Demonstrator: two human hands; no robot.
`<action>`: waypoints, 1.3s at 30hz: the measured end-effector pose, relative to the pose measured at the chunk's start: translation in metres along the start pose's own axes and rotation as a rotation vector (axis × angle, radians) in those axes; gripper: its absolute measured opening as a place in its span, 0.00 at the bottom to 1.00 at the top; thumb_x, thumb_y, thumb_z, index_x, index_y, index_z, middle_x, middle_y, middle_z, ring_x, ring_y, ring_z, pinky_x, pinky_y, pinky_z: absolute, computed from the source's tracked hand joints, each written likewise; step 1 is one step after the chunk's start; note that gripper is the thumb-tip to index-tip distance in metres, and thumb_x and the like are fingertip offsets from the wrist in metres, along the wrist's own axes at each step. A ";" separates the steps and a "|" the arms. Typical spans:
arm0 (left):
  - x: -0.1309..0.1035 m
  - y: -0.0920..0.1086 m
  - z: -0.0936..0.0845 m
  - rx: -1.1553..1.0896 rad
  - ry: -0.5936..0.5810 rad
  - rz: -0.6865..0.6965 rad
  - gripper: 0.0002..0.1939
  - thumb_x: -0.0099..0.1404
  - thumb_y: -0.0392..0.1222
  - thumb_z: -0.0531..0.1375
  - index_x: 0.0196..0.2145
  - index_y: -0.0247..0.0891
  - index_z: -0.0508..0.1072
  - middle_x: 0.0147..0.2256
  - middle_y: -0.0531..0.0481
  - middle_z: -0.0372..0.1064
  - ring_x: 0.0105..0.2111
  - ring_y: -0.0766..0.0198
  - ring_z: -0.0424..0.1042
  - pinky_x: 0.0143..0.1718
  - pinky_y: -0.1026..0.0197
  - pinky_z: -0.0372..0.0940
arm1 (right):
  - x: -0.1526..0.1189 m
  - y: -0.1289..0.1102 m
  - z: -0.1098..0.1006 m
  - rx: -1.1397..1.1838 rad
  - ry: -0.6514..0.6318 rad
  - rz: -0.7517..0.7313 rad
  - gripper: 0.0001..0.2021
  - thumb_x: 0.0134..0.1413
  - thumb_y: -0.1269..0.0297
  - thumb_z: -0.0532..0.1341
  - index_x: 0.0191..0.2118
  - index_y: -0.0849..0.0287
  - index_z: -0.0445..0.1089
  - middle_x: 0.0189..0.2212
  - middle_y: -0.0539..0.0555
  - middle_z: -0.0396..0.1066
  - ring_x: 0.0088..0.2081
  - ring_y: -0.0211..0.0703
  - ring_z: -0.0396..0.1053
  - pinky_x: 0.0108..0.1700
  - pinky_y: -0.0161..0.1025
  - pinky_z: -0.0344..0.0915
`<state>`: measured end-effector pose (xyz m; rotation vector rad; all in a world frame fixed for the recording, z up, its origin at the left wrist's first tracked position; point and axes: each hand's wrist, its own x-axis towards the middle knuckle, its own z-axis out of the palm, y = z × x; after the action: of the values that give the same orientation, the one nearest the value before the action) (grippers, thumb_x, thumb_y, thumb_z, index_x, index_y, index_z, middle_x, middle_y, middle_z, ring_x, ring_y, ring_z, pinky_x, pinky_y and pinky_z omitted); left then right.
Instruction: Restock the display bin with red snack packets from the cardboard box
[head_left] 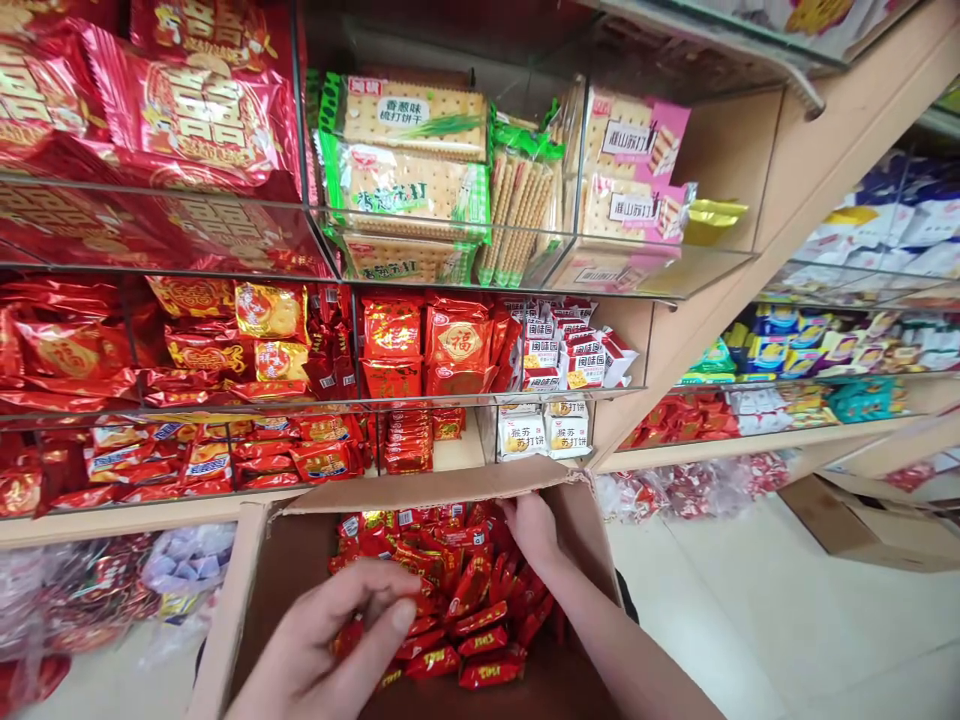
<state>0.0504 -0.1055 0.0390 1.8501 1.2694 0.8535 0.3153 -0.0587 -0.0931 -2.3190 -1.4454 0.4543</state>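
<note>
A person's two hands worked, well apart from each other, in an open cardboard box [420, 487] piled with small shiny red packets [457, 610] printed in gold. The left hand [337, 630] was above the near left of the pile, fingers curled, thumb close to the forefinger; whether it gripped a packet could not be told. The right hand [534, 530] reached into the far right of the box, its fingertips hidden among the packets, so its grip could not be told either. Behind the box, a wooden shelf unit [840, 150] with clear fronts held large red bags [202, 115], green-edged cracker packs [409, 195] and pink-and-cream packs [637, 140]. To the right, another carton [862, 530] lay on the pale floor [727, 610].
</note>
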 end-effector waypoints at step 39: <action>0.110 -0.053 -0.036 0.949 -0.053 -0.072 0.22 0.63 0.55 0.38 0.36 0.45 0.68 0.32 0.50 0.72 0.31 0.57 0.71 0.27 0.62 0.57 | 0.109 -0.111 -0.023 -0.213 -0.278 -0.279 0.09 0.42 0.67 0.61 0.34 0.61 0.71 0.33 0.57 0.72 0.36 0.47 0.69 0.34 0.34 0.60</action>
<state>0.0280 0.0195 0.0261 2.4701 1.8789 0.1198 0.2843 0.0814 -0.0286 -2.2251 -2.0055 0.5835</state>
